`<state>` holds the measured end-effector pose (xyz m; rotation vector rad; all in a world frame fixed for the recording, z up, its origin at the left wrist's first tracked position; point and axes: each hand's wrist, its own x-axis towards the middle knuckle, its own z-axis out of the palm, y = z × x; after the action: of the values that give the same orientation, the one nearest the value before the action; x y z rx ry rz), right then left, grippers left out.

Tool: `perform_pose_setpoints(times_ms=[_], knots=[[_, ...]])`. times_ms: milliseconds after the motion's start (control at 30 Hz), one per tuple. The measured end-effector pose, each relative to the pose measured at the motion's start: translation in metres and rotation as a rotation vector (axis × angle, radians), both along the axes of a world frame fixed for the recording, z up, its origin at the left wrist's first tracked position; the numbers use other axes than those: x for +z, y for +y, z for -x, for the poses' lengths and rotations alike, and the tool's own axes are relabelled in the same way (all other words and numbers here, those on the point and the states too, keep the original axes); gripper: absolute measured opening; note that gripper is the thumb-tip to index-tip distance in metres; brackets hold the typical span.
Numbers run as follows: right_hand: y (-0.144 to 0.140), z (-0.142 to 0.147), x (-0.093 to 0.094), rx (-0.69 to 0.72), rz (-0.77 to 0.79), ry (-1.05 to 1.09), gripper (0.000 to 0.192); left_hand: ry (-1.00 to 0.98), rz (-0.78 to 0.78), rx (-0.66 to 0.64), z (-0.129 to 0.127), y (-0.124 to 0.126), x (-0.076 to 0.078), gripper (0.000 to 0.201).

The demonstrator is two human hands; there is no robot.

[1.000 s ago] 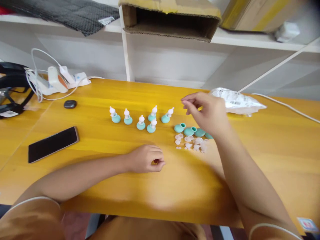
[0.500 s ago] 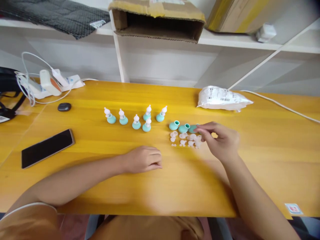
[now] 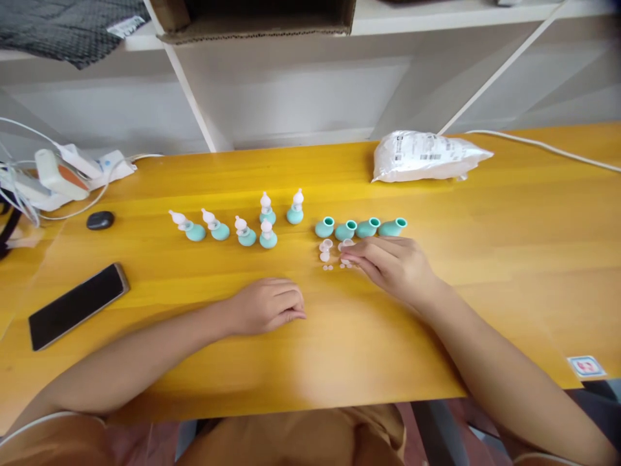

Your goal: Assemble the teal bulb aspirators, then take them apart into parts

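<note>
My left hand [image 3: 269, 305] rests on the table with its fingers curled closed, and nothing shows in it. My right hand [image 3: 400, 268] is over the small pale plastic pieces [image 3: 325, 250], thumb and fingertips pinched together at one of the little groups. What the pinch holds, if anything, is too small to make out, and the hand covers the groups further right. Just behind it several open teal round-bottomed bottles [image 3: 346, 230] stand in a row. To their left stand several teal bottles with white gourd-shaped tops [image 3: 295, 210].
A white plastic parcel [image 3: 429, 157] lies at the back right. On the left are a phone [image 3: 77, 304], a small black case [image 3: 100, 221] and a power strip with cables [image 3: 63, 178]. A cardboard box [image 3: 257, 22] sits on the shelf above.
My right hand has moved from the rightmost teal bottle down and left to the pale pieces, so all the open bottles show. The left hand stays curled. The whole view has shifted.
</note>
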<state>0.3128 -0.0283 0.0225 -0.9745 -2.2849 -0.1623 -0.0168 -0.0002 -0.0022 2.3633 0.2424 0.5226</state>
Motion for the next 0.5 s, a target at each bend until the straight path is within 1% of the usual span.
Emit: perform_pose_setpoints(times_ms=[100, 167, 233, 367, 433, 500], knots=[[-0.0007, 0.0003, 0.0059, 0.146, 0.045, -0.060, 0.028, 0.000, -0.010, 0.004, -0.0003, 0.0002, 0.0009, 0.017], [-0.0005, 0.0002, 0.0077, 0.174, 0.059, -0.077, 0.029, -0.008, -0.017, 0.004, -0.0004, 0.0002, 0.0016, 0.016], [-0.0003, 0.0006, 0.0079, 0.134, 0.080, -0.104, 0.026, -0.016, -0.022, 0.004, -0.0006, 0.0003, 0.0023, 0.016], [0.0002, 0.0024, 0.0055, 0.000, 0.151, -0.181, 0.023, -0.010, -0.013, 0.006, -0.0009, 0.0003, 0.0036, 0.016], [0.0008, 0.0038, 0.0034, -0.011, 0.164, -0.203, 0.023, -0.006, -0.006, 0.001, -0.0011, 0.0005, 0.0041, 0.015], [0.0015, 0.0053, 0.0008, 0.007, 0.140, -0.221, 0.022, 0.003, 0.003, -0.002, -0.0014, 0.0007, 0.0044, 0.015]])
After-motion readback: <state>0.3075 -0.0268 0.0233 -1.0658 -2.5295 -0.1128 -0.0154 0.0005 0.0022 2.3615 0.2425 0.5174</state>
